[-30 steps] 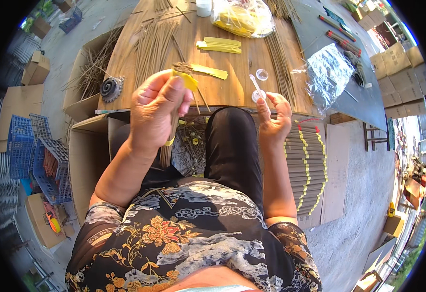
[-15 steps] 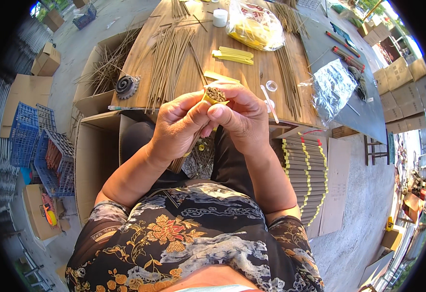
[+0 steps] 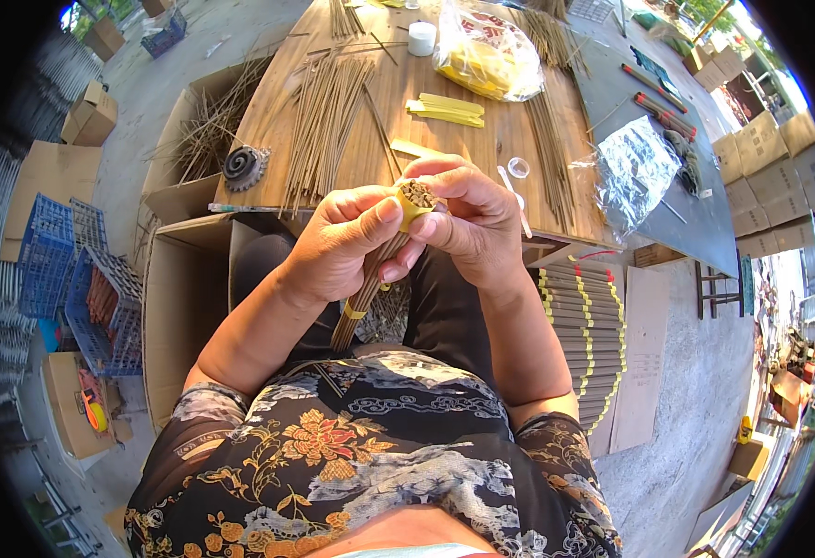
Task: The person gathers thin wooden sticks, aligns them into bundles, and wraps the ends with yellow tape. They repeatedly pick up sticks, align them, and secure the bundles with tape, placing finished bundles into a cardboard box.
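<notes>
My left hand (image 3: 333, 244) is closed round a bundle of thin brown incense sticks (image 3: 370, 284), held at a slant over my lap with its upper end toward the table. A yellow paper strip (image 3: 412, 212) wraps that upper end, where the cut stick ends show. My right hand (image 3: 474, 228) pinches the strip and bundle from the other side, thumb in front and fingers behind. Lower down, a second yellow band (image 3: 353, 312) circles the sticks. Past my hands, a loose yellow strip (image 3: 412, 149) and a stack of yellow strips (image 3: 446, 109) lie on the wooden table (image 3: 496, 139).
Loose sticks (image 3: 326, 121) spread across the table, beside a dark coiled roll (image 3: 244, 168). Farther back are a white jar (image 3: 421, 38) and a plastic bag (image 3: 488, 56). Banded bundles (image 3: 580, 325) lie at my right; an open carton (image 3: 182, 312) stands at my left.
The bundle's wrapped end has turned and risen slightly, so more of the yellow strip and the lower band show. Both hands have shifted a little with it and keep their hold.
</notes>
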A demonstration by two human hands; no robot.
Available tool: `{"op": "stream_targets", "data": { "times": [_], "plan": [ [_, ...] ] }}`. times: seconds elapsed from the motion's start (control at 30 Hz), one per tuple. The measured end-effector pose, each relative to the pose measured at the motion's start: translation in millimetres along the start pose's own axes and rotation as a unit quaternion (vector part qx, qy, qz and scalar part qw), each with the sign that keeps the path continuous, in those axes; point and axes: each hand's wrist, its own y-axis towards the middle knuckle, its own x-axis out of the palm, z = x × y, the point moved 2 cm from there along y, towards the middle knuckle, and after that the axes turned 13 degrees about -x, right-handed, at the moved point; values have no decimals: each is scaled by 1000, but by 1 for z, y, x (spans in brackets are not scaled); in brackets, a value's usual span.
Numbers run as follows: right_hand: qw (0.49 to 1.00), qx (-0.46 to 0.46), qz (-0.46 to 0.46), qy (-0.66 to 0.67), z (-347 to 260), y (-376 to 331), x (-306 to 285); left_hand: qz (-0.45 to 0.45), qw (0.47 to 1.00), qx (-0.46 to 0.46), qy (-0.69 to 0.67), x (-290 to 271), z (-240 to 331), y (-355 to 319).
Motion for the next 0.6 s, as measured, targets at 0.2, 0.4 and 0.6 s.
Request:
{"op": "stream_targets", "data": {
  "times": [0.2, 0.4, 0.6],
  "plan": [
    [999, -3, -38, -36, 4, 2, -9, -17, 999, -32, -22, -5, 1, 1],
    [997, 77, -27, 16, 1, 3, -9, 17, 999, -29, -35, -7, 3, 3],
    [997, 66, -31, -10, -2, 13, -2, -12, 999, -21, -21, -10, 2, 4]
  ]
}}
